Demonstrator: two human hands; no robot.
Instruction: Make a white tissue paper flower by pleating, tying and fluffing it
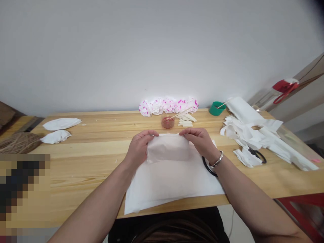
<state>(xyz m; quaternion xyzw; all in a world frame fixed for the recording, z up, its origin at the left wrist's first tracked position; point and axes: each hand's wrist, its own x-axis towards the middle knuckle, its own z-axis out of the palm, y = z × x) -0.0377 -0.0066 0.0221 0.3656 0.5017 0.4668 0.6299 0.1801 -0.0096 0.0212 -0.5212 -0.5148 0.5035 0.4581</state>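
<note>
White, thin, rectangular sheet [168, 148]: left hand [140, 144] pinches its ten o'clock corner, right hand [201, 140] its two o'clock corner.

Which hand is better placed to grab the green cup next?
Probably the right hand: it's nearer the green cup; the left hand would reach across. Both pinch the white sheet.

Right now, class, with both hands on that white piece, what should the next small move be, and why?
Probably ease the hands slightly apart to draw the white piece smooth: the left hand and right hand pinch it near its two upper corners, and soft creases show between them, above the larger white sheet.
</note>
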